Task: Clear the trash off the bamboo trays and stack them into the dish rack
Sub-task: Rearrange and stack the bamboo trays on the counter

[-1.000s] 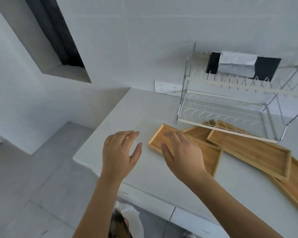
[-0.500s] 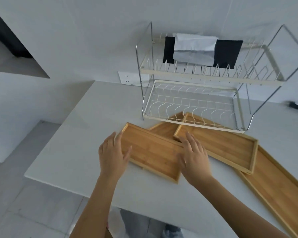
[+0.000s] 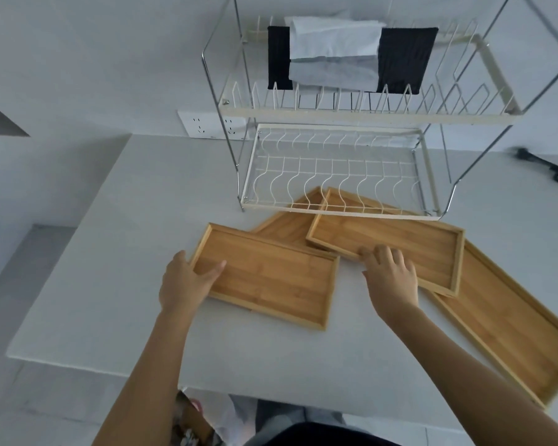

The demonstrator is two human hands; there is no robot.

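Several empty bamboo trays lie on the white table in front of the two-tier wire dish rack (image 3: pixel 335 212). My left hand (image 3: pixel 184 283) grips the left end of the nearest small tray (image 3: pixel 271 278), thumb inside its rim. My right hand (image 3: pixel 392 278) lies with spread fingers over the near rim of a second small tray (image 3: pixel 400 243), holding nothing. That tray rests tilted on a third tray (image 3: pixel 287 226), and both reach under the rack. A long large tray (image 3: pixel 516 329) lies at the right. No trash shows on any tray.
A black-and-white tissue box (image 3: pixel 335 56) sits on the rack's top tier. A wall socket (image 3: pixel 203 125) is behind the rack's left leg, and a black tool (image 3: pixel 545 164) lies far right. A bag (image 3: pixel 207 420) sits below the table's near edge (image 3: pixel 110 365).
The view has swung right and down, toward the rack. My left hand has taken hold of the nearest tray's left end. My right hand has shifted right onto the second tray's rim.
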